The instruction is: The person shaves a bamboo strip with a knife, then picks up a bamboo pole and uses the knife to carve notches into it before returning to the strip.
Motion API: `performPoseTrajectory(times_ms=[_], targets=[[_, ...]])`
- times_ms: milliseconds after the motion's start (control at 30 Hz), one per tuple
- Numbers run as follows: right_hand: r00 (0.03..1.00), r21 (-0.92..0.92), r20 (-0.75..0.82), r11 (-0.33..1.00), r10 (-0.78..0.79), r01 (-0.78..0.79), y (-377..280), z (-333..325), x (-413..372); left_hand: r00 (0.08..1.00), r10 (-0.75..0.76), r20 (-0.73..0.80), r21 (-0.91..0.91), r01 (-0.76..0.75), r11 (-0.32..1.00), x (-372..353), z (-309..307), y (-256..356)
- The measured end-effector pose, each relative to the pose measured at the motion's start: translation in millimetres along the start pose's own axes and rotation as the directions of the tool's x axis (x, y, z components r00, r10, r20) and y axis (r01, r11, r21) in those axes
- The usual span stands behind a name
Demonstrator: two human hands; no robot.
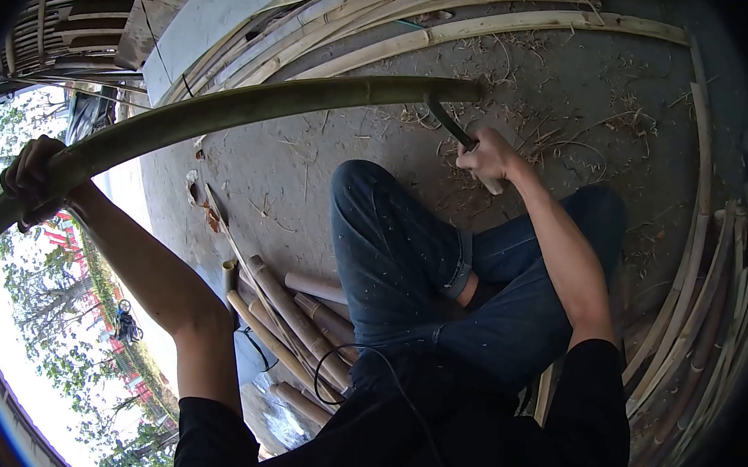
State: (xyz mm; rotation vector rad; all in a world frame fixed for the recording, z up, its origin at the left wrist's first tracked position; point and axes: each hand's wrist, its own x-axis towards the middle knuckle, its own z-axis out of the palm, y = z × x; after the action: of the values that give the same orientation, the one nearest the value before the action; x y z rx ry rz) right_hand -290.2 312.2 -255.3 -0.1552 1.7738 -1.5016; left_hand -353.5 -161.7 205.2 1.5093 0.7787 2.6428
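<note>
A long green bamboo pole (226, 112) runs from the lower left up to the middle top. My left hand (31, 179) grips it near its left end. My right hand (488, 157) is shut on the pale handle of a dark curved blade (448, 121). The blade's tip meets the far end of the pole. I sit cross-legged in blue jeans (407, 262) on a concrete floor, with both arms stretched out.
Split bamboo strips (389, 13) lie piled at the top and curve down the right side (691, 282). Several short bamboo pieces (290, 323) lie by my left knee. Shavings litter the floor (573, 109). A woven bamboo frame (77, 13) stands at top left.
</note>
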Motion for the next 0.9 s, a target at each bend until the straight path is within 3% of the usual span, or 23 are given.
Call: performPoseTrajectory(times_ms=[67, 133, 167, 233, 267, 333, 367, 400, 467, 500, 533, 600, 667, 700, 733, 767, 800, 867, 900], targets=[[0.997, -0.018, -0.075, 1.000, 0.011, -0.013, -1.9, 25.2, 1.5, 0.999, -0.026, -0.036, 0.073, 0.029, 0.997, -0.4, -3.1, 21.1], [0.948, -0.297, -0.262, 0.949, -0.183, 0.102, -4.6, 41.3, 10.2, 0.976, -0.078, -0.204, 0.254, 0.130, 0.958, -1.7, 6.3, 27.4], [0.944, -0.304, -0.269, 0.947, -0.193, 0.108, -19.3, 45.5, 11.8, 0.979, -0.074, -0.191, 0.254, 0.122, 0.960, -2.8, 13.9, 26.5], [0.857, -0.340, -0.384, 0.915, -0.344, 0.215, -54.5, 54.0, 6.6, 0.944, 0.016, -0.329, 0.519, 0.167, 0.838, -9.5, 38.5, 18.6], [0.851, -0.343, -0.387, 0.912, -0.354, 0.223, -68.7, 55.8, -2.9, 0.948, 0.017, -0.318, 0.522, 0.160, 0.837, -13.4, 54.4, 12.1], [0.784, -0.148, -0.529, 0.945, -0.326, 0.293, -92.4, 59.8, -25.6, 0.902, 0.048, -0.430, 0.632, 0.262, 0.729, -22.3, 86.4, -2.6], [0.717, -0.261, -0.554, 0.906, -0.422, 0.332, -89.2, 59.0, -33.3, 0.891, 0.068, -0.448, 0.634, 0.263, 0.727, -27.2, 98.4, -2.4], [0.711, -0.276, -0.554, 0.901, -0.433, 0.334, -84.6, 56.6, -44.8, 0.895, 0.079, -0.440, 0.635, 0.248, 0.732, -31.0, 113.0, -11.0], [0.724, -0.156, -0.530, 0.890, -0.442, 0.429, -72.2, 49.1, -72.2, 0.825, 0.282, -0.489, 0.782, 0.273, 0.560, -35.1, 140.9, -24.5], [0.727, -0.095, -0.523, 0.878, -0.445, 0.469, -67.5, 47.1, -87.4, 0.834, 0.262, -0.486, 0.768, 0.263, 0.585, -35.8, 154.1, -23.3], [0.718, -0.114, -0.530, 0.877, -0.451, 0.467, -64.2, 48.5, -104.0, 0.809, 0.338, -0.482, 0.799, 0.247, 0.548, -35.6, 166.6, -24.1], [0.901, 0.454, -0.406, 0.823, -0.150, 0.342, -58.3, 55.2, -137.5, 0.797, 0.386, -0.464, 0.821, 0.224, 0.526, -31.6, 186.7, -28.2], [0.869, 0.312, -0.455, 0.879, -0.194, 0.359, -47.6, 54.9, -154.0, 0.700, 0.542, -0.464, 0.868, 0.237, 0.437, -27.4, 196.9, -61.7], [0.712, -0.100, -0.631, 0.942, -0.309, 0.320, -43.0, 57.2, -161.1, 0.682, 0.568, -0.461, 0.876, 0.248, 0.413, -24.8, 200.2, -77.7], [0.526, -0.473, -0.705, 0.868, -0.476, 0.152, -40.8, 60.8, -168.6, 0.664, 0.592, -0.457, 0.884, 0.263, 0.388, -21.2, 203.7, -94.2], [0.492, -0.405, -0.770, 0.907, -0.406, 0.115, -49.2, 66.5, -177.7, 0.619, 0.652, -0.438, 0.899, 0.284, 0.334, -14.9, 210.5, -118.5], [0.484, -0.413, -0.771, 0.904, -0.414, 0.115, -59.3, 67.6, -186.5, 0.515, 0.767, -0.384, 0.916, 0.315, 0.247, -7.8, 215.9, -144.6], [0.724, -0.131, -0.669, 0.985, -0.170, 0.110, -75.5, 69.1, -200.9, 0.524, 0.790, -0.319, 0.938, 0.291, 0.186, 0.0, 223.6, -170.3], [0.718, -0.137, -0.674, 0.984, -0.174, 0.110, -78.3, 73.5, -200.4, 0.539, 0.800, -0.264, 0.954, 0.268, 0.134, 4.1, 224.7, -175.3]])
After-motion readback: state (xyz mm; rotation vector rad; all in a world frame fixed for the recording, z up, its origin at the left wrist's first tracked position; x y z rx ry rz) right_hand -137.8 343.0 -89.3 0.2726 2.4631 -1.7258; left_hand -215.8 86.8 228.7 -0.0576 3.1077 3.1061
